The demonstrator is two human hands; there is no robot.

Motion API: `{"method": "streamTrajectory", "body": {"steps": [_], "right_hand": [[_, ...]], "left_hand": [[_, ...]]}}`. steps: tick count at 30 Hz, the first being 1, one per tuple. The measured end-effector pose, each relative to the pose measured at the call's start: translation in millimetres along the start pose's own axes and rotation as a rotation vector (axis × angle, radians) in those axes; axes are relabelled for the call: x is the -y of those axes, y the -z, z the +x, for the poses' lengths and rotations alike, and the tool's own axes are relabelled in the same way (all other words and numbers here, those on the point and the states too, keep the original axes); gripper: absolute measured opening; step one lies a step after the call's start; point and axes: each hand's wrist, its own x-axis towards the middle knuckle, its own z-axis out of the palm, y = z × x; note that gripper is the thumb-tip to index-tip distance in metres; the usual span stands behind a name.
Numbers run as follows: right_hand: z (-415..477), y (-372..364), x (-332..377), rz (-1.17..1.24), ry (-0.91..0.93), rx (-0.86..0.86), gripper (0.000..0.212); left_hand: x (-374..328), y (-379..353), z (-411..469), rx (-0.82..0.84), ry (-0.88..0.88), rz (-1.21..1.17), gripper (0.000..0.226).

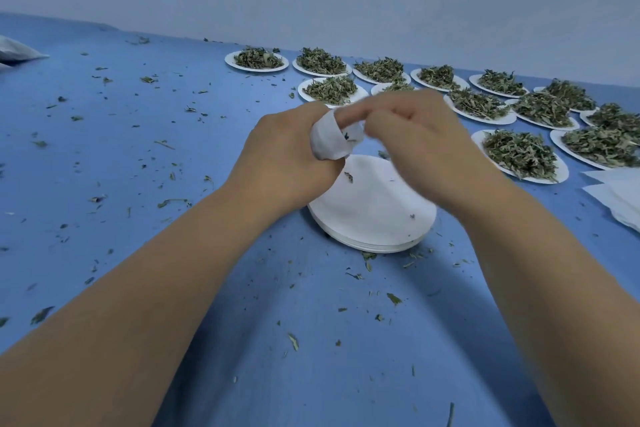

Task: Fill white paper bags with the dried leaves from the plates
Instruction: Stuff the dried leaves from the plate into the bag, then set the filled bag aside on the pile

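Observation:
My left hand [282,152] grips a small white paper bag [329,142] above a stack of empty white plates [374,211]. A few dark leaf bits show at the bag's mouth. My right hand [412,139] is blurred, its fingers pinched at the bag's opening. Behind the hands, several white plates heaped with dried green leaves [519,154] stand in rows toward the wall; one plate of leaves [258,59] is at the far left of the row.
The blue table [138,149] is strewn with loose leaf crumbs. Flat white paper bags [616,194] lie at the right edge. Part of a white bag [14,50] shows at the far left. A pale wall runs behind the plates.

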Motion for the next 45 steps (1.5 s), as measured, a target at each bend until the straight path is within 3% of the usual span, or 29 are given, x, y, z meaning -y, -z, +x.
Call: {"method": "streamTrajectory", "body": {"steps": [3,6,8,10,15,17,21,26,31,35,41,45], "right_hand": [[30.9,-3.2,14.5,0.133,0.02,-0.129,0.038],[58.1,-32.3,25.3,0.12,0.001,0.207,0.059],[70.9,-64.9,34.8,0.1,-0.008,0.443,0.08],[84.8,-102.8,44.2,0.139,0.049,0.506,0.084],[116.7,-188.3,71.2,0.236,0.069,0.504,0.074],[127.1,-222.2,83.2,0.228,0.078,0.496,0.069],[152.6,-284.0,103.2,0.327,0.014,0.422,0.057],[199.3,-354.5,124.8,0.355,0.018,0.306,0.042],[269.9,-422.8,160.8,0.398,0.099,0.147,0.032],[338.9,-470.7,191.5,0.233,0.222,0.061,0.038],[382.7,-547.8,193.6,-0.047,0.199,0.303,0.057],[379.5,-544.4,187.3,-0.065,0.237,0.202,0.052]], "left_hand": [[2.3,24.8,10.0,-0.159,0.127,-0.213,0.012],[14.9,61.8,18.2,-0.363,0.252,-0.448,0.013],[29.8,84.3,18.9,-0.4,0.315,-0.592,0.008],[48.8,106.2,15.6,-0.409,0.365,-0.748,0.01],[102.5,160.3,1.1,-0.482,0.507,-0.84,0.037],[125.1,184.8,-4.3,-0.514,0.491,-0.862,0.045],[165.0,236.5,-7.9,-0.594,0.476,-0.803,0.082],[227.4,264.7,-16.1,-0.953,0.646,-1.063,0.043],[261.1,278.7,-24.7,-1.11,0.667,-1.45,0.045],[267.3,275.7,-22.1,-1.082,0.67,-1.621,0.046],[268.8,263.4,-14.7,-1.005,0.717,-1.638,0.043],[271.5,258.3,-14.0,-0.985,0.706,-1.617,0.04]]}}
